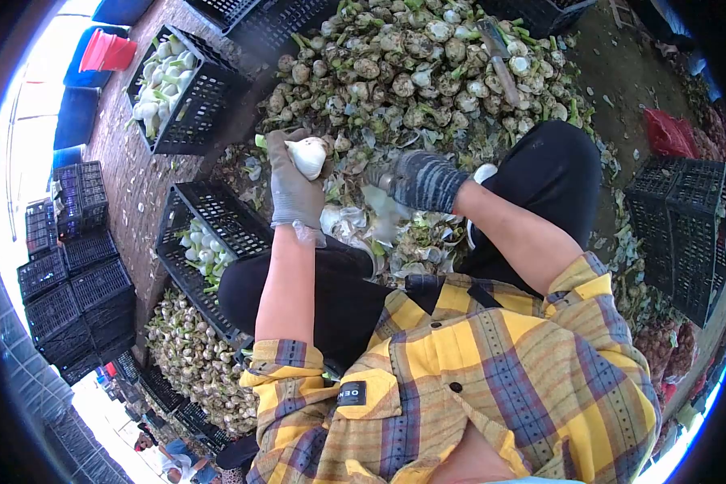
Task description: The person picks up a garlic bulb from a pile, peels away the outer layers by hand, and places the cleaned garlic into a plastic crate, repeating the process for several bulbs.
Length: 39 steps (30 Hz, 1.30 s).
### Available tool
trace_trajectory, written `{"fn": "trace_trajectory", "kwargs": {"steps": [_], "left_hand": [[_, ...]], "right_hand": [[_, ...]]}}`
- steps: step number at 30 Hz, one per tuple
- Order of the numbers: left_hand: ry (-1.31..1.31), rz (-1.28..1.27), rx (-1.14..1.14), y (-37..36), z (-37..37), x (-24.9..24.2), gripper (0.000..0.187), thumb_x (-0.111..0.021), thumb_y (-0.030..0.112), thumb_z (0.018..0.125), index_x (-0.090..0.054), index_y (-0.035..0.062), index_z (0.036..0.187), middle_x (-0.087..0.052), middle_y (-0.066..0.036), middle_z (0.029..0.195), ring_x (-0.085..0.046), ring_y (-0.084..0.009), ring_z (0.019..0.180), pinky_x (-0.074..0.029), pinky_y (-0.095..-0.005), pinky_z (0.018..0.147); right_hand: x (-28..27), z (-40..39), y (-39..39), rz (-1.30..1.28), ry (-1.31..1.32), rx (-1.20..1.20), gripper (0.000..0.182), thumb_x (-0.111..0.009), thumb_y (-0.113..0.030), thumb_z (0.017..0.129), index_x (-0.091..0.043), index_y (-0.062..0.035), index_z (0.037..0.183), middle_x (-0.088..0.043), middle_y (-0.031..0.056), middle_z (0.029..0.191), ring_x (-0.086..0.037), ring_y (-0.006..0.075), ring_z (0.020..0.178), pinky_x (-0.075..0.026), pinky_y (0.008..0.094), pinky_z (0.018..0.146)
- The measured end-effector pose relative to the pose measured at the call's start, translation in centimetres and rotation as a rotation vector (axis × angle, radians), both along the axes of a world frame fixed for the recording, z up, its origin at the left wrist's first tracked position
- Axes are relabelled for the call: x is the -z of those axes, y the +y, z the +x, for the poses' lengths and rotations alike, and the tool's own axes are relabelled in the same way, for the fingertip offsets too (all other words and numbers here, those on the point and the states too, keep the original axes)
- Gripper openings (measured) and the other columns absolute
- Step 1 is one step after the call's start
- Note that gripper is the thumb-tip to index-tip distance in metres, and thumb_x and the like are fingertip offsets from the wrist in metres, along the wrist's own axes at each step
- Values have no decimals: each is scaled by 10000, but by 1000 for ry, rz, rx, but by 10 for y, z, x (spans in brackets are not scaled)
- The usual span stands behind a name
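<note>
A clean white garlic bulb (pixel 306 157) with a short green stem sits in my left hand (pixel 293 181), which wears a grey-brown glove and is closed around it. My right hand (pixel 427 179), in a dark striped glove, is to the right with its fingers curled in. Motion blurs those fingertips, and I cannot tell what they hold. A blurred pale scrap (pixel 385 211) is just below them. Loose garlic skins (pixel 343 219) and leaf trimmings cover the ground between my legs. Beyond both hands rises a big heap of unpeeled garlic bulbs (pixel 395 68).
A long flat tool (pixel 502 73) lies on the heap. Black crates with cleaned garlic stand at far left (pixel 206 101) and by my left knee (pixel 238 226). More garlic (pixel 198 355) lies behind that knee. Stacked crates (pixel 77 302) are left, others (pixel 673 234) right, near a red bag (pixel 668 133).
</note>
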<state>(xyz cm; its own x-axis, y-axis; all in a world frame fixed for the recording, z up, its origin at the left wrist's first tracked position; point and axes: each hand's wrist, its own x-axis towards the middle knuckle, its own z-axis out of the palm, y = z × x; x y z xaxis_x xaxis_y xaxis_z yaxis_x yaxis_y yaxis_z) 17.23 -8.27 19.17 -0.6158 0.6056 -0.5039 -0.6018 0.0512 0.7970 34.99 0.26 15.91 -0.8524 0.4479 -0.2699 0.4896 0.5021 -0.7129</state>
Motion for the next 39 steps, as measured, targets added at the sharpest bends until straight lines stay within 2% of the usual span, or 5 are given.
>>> {"fn": "trace_trajectory", "kwargs": {"steps": [6,9,19,28,39], "left_hand": [[324,-23,178,2,12,4,587,-393,563,894,-583,22,1017,-609,-56,817,-588,-143,695,-501,-292,645],[459,-36,264,2,25,-5,603,-404,571,887,-588,12,1020,-608,-50,843,-582,-132,710,-498,-268,654],[336,18,343,5,31,-7,526,-459,499,901,-606,1,986,-603,-40,835,-570,-111,732,-474,-244,652],[447,-53,258,9,35,12,478,-521,444,889,-565,9,1082,-589,-41,916,-562,-117,753,-466,-255,665],[430,-52,146,7,30,2,393,-561,355,886,-567,11,1077,-577,-27,885,-525,-84,742,-437,-234,632]], "right_hand": [[-1,-19,-1,-469,537,239,396,-655,-353,779,-602,-40,1015,-660,108,866,-617,187,731,-494,327,705],[-29,-21,13,-1018,199,369,420,-616,-378,825,-592,-53,1090,-647,58,875,-596,144,718,-504,281,572],[-25,-12,9,-1106,454,342,325,-622,-223,840,-594,-42,1108,-652,47,917,-617,134,780,-498,265,660],[-10,-17,8,-206,271,376,331,-611,-183,749,-592,6,1021,-647,177,914,-632,254,822,-492,344,734],[-13,-14,10,-221,31,232,503,-584,-461,819,-612,-4,1029,-654,167,841,-627,244,729,-481,342,724]]}}
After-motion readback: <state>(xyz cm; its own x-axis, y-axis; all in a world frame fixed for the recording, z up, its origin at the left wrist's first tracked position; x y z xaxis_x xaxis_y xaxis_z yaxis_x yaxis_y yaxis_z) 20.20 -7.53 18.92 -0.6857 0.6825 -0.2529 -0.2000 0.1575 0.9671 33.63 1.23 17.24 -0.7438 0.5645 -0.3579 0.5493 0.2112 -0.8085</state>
